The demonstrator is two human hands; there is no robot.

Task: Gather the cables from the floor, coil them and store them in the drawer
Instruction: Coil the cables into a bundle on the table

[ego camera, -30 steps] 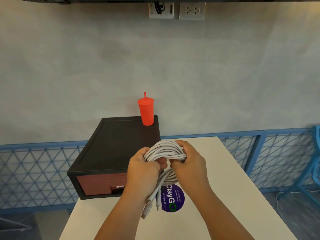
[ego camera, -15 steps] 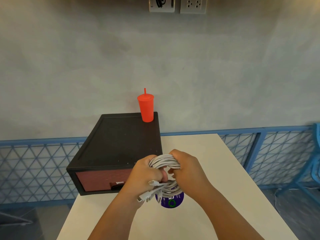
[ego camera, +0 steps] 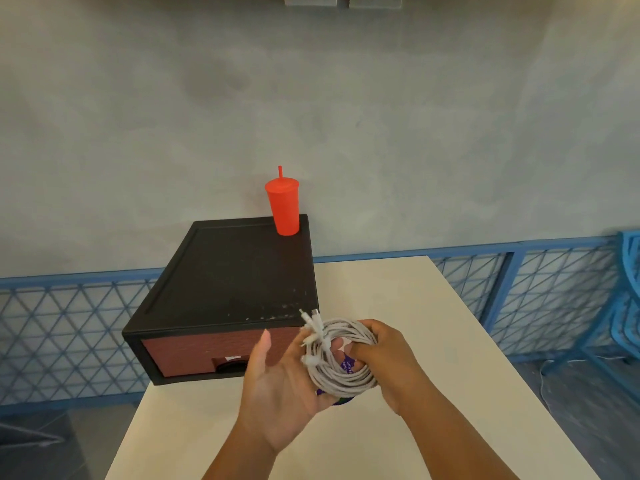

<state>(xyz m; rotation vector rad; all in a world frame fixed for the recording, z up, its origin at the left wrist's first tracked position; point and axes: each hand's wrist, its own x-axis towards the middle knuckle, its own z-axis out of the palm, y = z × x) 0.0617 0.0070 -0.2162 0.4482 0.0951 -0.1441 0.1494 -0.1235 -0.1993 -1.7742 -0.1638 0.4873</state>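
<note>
A coil of white cables point(ego camera: 341, 370) hangs above the white table point(ego camera: 433, 341), its plug ends sticking up at the top left. My right hand point(ego camera: 384, 355) grips the coil, fingers curled through its loop. My left hand point(ego camera: 277, 379) lies flat, palm up, under the coil's left side with fingers straight. The black drawer unit point(ego camera: 228, 275) stands at the table's far left; its red-brown drawer front point(ego camera: 194, 351) is closed, just left of my left hand.
A red cup with a straw point(ego camera: 284, 206) stands on the back right corner of the drawer unit. A purple sticker point(ego camera: 341, 401) lies on the table beneath the coil. Blue lattice railing point(ego camera: 554, 289) runs behind the table; a grey wall stands beyond.
My left hand has let go of the coil and opened flat beneath it. My right hand now holds the coil alone, and the plug ends have swung from below to the top.
</note>
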